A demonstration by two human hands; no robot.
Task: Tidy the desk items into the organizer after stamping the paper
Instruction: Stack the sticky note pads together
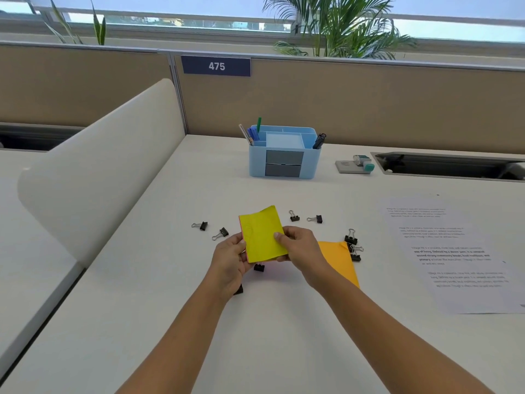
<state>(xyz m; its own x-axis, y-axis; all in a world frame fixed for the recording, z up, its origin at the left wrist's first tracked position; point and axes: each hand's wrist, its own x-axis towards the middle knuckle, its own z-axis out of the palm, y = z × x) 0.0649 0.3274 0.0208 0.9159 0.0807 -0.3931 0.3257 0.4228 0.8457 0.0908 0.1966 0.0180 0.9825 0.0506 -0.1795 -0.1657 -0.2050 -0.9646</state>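
A yellow sticky-note pad (pixel 261 233) is lifted above the desk, gripped on its left edge by my left hand (pixel 230 260) and on its right edge by my right hand (pixel 298 245). An orange sticky-note pad (pixel 338 260) lies on the desk partly under my right wrist. Several black binder clips are scattered around, such as one binder clip (pixel 200 225) at the left and a binder clip (pixel 351 237) at the right. The light blue organizer (pixel 284 155) stands at the back with pens in its side slots. A stamp (pixel 355 164) rests to its right. The printed paper (pixel 451 251) lies at the right.
A white curved divider (pixel 108 166) rises on the left. A beige partition wall with a "475" sign (pixel 216 66) runs behind the desk. An open cable tray slot (pixel 449 164) is cut into the desk at the back right. Plants stand behind the partition.
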